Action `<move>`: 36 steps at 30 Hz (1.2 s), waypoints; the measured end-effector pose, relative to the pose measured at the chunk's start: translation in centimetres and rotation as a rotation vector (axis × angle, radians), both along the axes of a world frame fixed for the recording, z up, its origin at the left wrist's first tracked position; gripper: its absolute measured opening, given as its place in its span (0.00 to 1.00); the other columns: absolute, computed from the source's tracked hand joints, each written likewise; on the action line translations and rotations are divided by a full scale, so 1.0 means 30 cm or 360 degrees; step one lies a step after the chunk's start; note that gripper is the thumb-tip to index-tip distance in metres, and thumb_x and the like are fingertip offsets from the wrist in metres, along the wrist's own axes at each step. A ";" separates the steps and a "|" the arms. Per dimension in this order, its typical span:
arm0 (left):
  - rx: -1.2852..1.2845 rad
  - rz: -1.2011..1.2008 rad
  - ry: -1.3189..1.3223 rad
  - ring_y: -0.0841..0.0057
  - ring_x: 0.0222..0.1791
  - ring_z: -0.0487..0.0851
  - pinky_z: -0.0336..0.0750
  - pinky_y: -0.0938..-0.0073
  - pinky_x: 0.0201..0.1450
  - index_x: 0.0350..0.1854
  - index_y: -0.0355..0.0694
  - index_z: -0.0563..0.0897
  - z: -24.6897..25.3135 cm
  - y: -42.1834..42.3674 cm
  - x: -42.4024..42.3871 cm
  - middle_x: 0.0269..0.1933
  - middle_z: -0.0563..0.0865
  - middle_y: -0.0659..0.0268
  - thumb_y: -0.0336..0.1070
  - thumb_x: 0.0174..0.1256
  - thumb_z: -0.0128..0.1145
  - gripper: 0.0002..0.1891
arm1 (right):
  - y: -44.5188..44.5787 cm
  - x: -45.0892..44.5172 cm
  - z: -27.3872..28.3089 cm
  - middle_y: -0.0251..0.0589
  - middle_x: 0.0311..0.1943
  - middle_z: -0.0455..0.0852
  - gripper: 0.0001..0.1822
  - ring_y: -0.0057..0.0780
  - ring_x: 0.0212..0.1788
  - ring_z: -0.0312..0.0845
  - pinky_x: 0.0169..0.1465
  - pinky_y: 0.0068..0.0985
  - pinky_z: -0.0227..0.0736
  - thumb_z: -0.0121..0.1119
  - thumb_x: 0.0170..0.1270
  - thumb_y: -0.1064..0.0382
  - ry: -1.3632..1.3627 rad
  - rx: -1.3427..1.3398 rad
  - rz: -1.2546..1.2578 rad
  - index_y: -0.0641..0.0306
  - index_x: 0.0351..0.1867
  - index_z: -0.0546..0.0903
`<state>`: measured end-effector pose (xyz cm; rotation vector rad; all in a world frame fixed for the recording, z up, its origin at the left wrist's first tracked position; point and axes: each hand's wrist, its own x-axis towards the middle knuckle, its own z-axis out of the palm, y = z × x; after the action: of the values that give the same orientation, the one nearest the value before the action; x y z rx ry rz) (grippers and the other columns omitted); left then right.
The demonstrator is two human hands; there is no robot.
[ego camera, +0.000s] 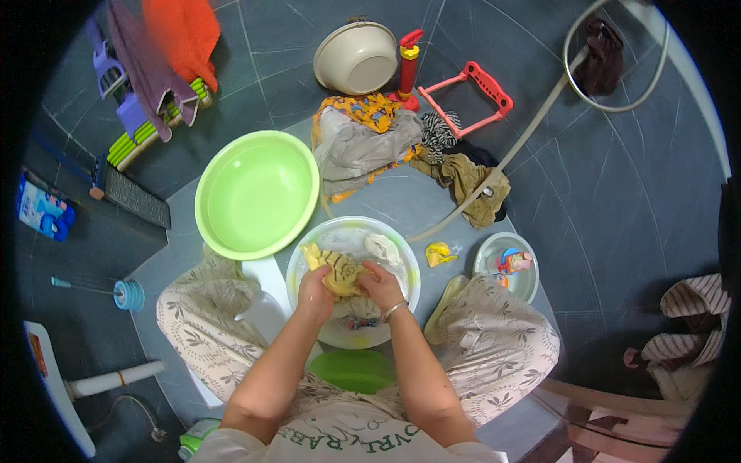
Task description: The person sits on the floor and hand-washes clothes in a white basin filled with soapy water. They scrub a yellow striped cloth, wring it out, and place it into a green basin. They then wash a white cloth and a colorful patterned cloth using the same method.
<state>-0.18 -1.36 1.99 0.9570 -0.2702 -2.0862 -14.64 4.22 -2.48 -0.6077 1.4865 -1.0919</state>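
Observation:
A wet yellow cloth with dark stripes (337,272) is bunched between my two hands, above a white basin (412,263) of sudsy water. My left hand (315,295) grips the cloth's left side. On its right side, my right hand (382,287) pinches it with bent fingers; a bracelet circles that wrist. A white cloth (382,247) lies in the basin near the far right rim. Some dark, patterned fabric (360,323) shows in the water below my hands. How much cloth is under the suds is hidden.
A green basin (257,197) of water stands at the far left. Beyond lie a grey garment (370,151) and brown clothing (463,179), crossed by a hose (521,139). At right are a yellow plastic bag (440,254) and a small basin (481,263) holding a bottle (515,262).

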 end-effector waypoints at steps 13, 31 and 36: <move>-0.0490 -0.0424 -0.0685 0.73 0.48 0.76 0.71 0.69 0.51 0.55 0.36 0.69 0.200 -0.123 0.032 0.50 0.78 0.63 0.38 0.71 0.45 0.15 | -0.015 -0.071 0.152 0.39 0.41 0.80 0.10 0.25 0.39 0.75 0.43 0.24 0.70 0.56 0.62 0.61 -0.0183 -0.0472 -0.0469 0.67 0.36 0.82; 0.0117 0.0161 -0.0296 0.70 0.45 0.80 0.76 0.68 0.48 0.51 0.34 0.73 -0.005 -0.083 0.124 0.49 0.80 0.59 0.37 0.71 0.42 0.15 | -0.036 -0.215 0.177 0.46 0.46 0.79 0.11 0.34 0.48 0.75 0.56 0.34 0.69 0.48 0.68 0.63 -0.1531 -0.0719 -0.1466 0.71 0.41 0.73; -0.0087 -0.0220 -0.0036 0.68 0.51 0.77 0.72 0.65 0.57 0.57 0.34 0.69 0.139 -0.064 0.077 0.52 0.78 0.58 0.38 0.69 0.44 0.18 | -0.006 -0.239 0.032 0.41 0.39 0.80 0.06 0.32 0.41 0.76 0.46 0.27 0.70 0.53 0.64 0.66 0.0110 -0.0073 -0.1119 0.68 0.35 0.75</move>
<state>2.14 -3.27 6.17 0.9535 -0.4138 -2.1823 -21.80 4.04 -1.53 -0.1382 1.7945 -1.6511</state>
